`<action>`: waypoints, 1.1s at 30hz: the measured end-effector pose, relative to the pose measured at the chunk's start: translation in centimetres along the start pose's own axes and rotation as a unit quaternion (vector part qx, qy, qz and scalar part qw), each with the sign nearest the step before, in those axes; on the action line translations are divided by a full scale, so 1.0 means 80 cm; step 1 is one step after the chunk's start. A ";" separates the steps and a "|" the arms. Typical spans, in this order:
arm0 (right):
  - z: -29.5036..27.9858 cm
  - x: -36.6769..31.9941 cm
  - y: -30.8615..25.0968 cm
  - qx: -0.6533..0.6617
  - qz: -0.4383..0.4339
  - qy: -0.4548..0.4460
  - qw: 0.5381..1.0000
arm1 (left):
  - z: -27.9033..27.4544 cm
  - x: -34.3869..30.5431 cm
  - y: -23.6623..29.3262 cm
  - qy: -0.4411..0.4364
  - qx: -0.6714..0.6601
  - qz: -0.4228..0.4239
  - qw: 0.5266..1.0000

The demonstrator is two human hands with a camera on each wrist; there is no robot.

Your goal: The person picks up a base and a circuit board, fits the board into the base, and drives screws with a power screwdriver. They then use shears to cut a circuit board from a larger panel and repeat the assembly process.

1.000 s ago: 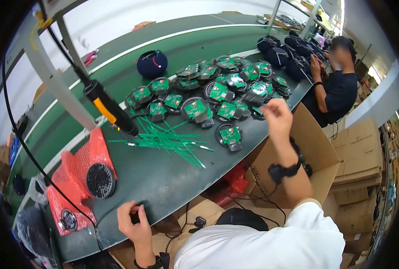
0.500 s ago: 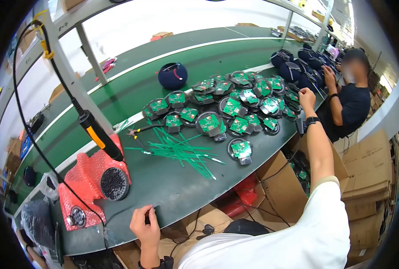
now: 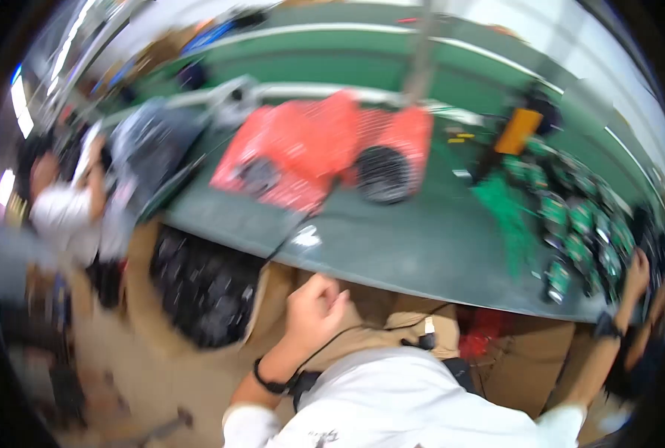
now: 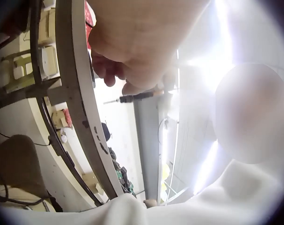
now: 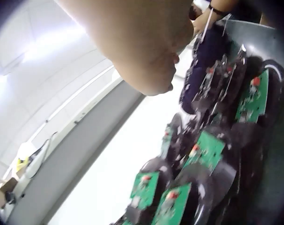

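My left hand [image 3: 314, 310] hangs in front of the table's near edge with its fingers loosely curled. Nothing shows between those fingers [image 4: 104, 70] in the left wrist view. At the far right my right hand [image 3: 635, 276] is beside a heap of round black parts with green circuit boards [image 3: 580, 224]. In the right wrist view the right hand [image 5: 146, 51] is above several of these circuit boards [image 5: 205, 152]; most of its fingers are hidden behind the palm, and I cannot tell whether it holds anything. Green strips [image 3: 511, 224] lie left of the heap, blurred.
Red bubble wrap [image 3: 295, 145] lies on the green table [image 3: 414, 239], with a round black container [image 3: 383, 173] on it. A hanging tool with an orange panel [image 3: 517, 131] is over the strips. Below stands a cardboard box [image 3: 142, 276] of dark parts. Another person [image 3: 64, 216] is at far left.
The head view has swung left, so the heap now sits at the right edge and the box of dark parts shows. Earlier, my right hand moved from above the heap to its far right end.
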State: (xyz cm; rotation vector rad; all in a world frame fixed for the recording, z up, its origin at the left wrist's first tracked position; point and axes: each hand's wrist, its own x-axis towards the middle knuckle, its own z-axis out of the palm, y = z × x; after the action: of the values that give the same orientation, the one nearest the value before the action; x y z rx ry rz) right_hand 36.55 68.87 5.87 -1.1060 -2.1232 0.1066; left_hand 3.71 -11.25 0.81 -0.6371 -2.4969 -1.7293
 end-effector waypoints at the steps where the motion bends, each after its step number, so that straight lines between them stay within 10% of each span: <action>1: -0.002 -0.015 -0.045 0.001 -0.007 -0.008 1.000 | -0.010 -0.008 -0.014 0.005 0.031 0.007 0.999; 3: 0.028 -0.037 -0.066 0.260 0.025 -0.052 0.964 | -0.031 -0.020 -0.011 0.014 0.009 -0.069 0.997; 9: 0.043 -0.256 -0.379 0.378 -0.073 -0.219 0.897 | -0.157 -0.029 -0.034 0.053 0.090 -0.163 0.981; 11: 0.036 -0.315 -0.459 0.408 -0.135 -0.294 0.854 | -0.218 -0.019 -0.088 0.164 0.243 -0.040 0.955; 14: 0.040 -0.360 -0.536 0.425 -0.231 -0.366 0.795 | -0.317 0.008 -0.163 0.077 0.354 -0.297 0.883; 23: 0.087 -0.398 -0.568 0.345 -0.254 -0.353 0.831 | -0.321 -0.041 -0.464 -0.226 0.488 -0.265 0.801; 33: 0.089 -0.403 -0.589 0.310 -0.275 -0.306 0.857 | -0.326 -0.010 -0.452 -0.351 0.648 -0.114 0.666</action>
State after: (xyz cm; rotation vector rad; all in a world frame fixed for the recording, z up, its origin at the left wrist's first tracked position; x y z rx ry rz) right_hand 11.78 17.22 0.44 -0.0443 -2.5771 0.9008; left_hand -13.39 -45.72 -21.66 -0.8260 -3.3541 0.7973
